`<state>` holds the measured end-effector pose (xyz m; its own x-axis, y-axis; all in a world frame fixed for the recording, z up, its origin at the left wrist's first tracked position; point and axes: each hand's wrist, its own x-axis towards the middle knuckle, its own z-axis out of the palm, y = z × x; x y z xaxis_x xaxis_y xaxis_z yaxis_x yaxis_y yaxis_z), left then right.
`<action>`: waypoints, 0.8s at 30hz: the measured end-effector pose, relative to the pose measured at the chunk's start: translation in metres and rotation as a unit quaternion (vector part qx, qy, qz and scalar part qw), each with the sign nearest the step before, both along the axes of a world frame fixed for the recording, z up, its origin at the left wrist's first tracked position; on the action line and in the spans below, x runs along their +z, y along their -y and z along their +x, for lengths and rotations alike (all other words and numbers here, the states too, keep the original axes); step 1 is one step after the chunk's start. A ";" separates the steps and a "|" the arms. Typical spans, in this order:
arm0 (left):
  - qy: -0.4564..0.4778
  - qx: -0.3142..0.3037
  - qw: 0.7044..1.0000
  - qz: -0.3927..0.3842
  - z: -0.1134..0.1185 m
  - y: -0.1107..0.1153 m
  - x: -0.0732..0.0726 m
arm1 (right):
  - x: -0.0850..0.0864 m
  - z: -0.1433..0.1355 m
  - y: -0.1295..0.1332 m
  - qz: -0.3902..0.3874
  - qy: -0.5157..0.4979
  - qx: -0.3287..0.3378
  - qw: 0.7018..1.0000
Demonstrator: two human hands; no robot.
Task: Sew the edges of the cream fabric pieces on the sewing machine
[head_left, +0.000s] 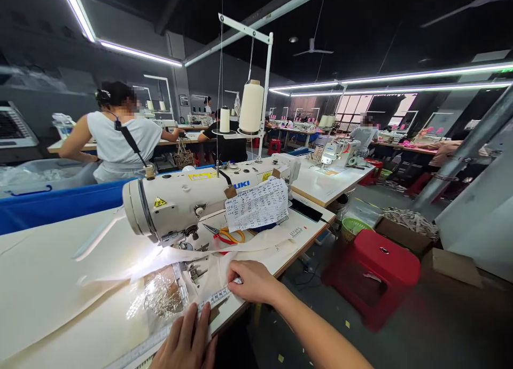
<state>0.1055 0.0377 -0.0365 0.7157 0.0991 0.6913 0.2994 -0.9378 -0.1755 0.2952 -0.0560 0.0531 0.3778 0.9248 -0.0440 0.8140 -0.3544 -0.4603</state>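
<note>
A white industrial sewing machine [192,198] stands on the pale table [48,283] before me, with cream fabric [176,259] under its lit needle area. My right hand [250,281] pinches the end of a measuring tape [208,300] at the table's front edge. My left hand [186,342] lies flat with fingers together on the tape and fabric, lower down. Orange-handled scissors [226,234] rest by the machine base. A paper sheet with handwritten figures [256,203] is taped to the machine.
A red plastic stool [372,275] stands right of the table, with a green basket [352,227] and cardboard boxes [404,230] beyond. A large cream thread cone [251,106] sits on a stand. A person in a grey top [116,134] works at the left; other sewing stations lie behind.
</note>
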 end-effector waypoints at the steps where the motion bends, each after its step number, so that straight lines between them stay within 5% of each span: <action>1: -0.011 -0.001 1.000 -0.003 -0.002 0.003 0.005 | 0.000 -0.001 0.001 -0.001 -0.001 0.001 1.000; 8: -0.064 0.036 0.997 -0.024 -0.005 0.020 0.033 | 0.000 0.001 0.002 0.000 -0.012 0.005 1.000; 19: -0.073 0.034 0.996 -0.043 -0.005 0.020 0.032 | -0.005 0.001 0.000 0.027 -0.030 -0.004 0.999; 24: -0.016 -0.042 0.996 -0.082 -0.018 0.016 0.041 | 0.009 0.001 0.021 0.055 -0.068 0.038 0.995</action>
